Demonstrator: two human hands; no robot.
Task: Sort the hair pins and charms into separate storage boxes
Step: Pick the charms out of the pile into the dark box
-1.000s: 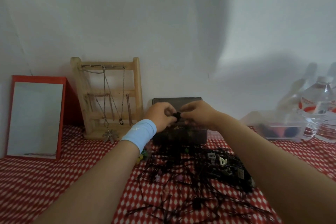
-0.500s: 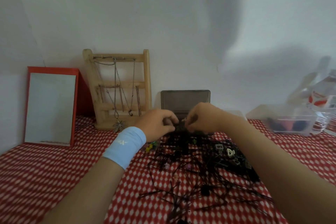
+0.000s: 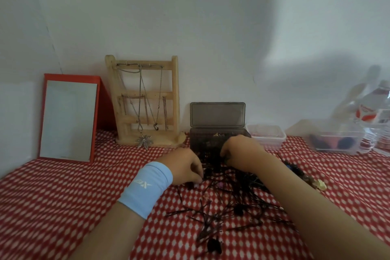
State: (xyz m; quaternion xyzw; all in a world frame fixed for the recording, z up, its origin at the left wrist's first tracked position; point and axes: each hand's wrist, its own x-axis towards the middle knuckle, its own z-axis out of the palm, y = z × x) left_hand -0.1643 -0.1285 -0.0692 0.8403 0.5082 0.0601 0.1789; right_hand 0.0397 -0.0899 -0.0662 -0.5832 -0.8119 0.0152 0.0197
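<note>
A red-checked table carries a black tangle of hair pins at its near middle. Along the far edge, from the left, stand a red-framed mirror, a wooden jewellery stand, an open dark storage box and a small clear box. The left hand and right hand curl fingers into the pile before the dark box; whether either pinches anything cannot be told. A yellow charm lies right of the pile
</note>
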